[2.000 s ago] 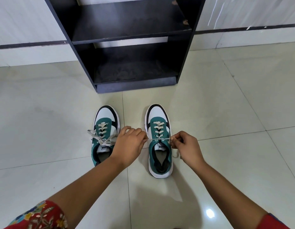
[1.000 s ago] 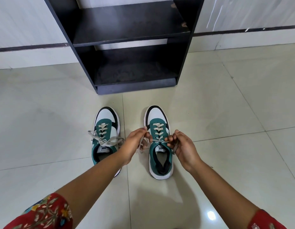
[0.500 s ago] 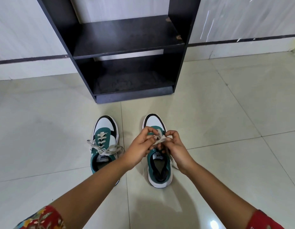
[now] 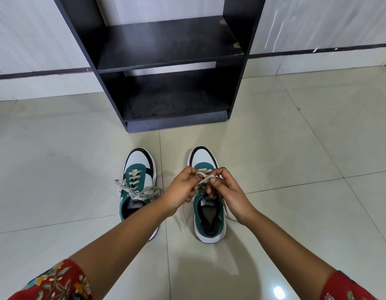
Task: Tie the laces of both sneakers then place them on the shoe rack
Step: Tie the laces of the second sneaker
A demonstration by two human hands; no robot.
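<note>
From the head view, two teal, white and black sneakers stand side by side on glossy pale floor tiles (image 4: 295,148), toes toward a matte black shoe rack (image 4: 166,46) with flat, scuffed shelves. The left sneaker (image 4: 137,169) carries a flat cream bow (image 4: 140,191). Over the right sneaker (image 4: 209,224), the left hand (image 4: 180,191) and right hand (image 4: 226,191) meet, each grip pinched shut on its flat woven lace (image 4: 206,178). Red floral sleeves (image 4: 55,282) edge the frame.

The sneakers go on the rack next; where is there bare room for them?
Both shelves of the black wooden shoe rack are bare. The beige tiled floor is open either side. It's crowded only where both hands work the laces.
</note>
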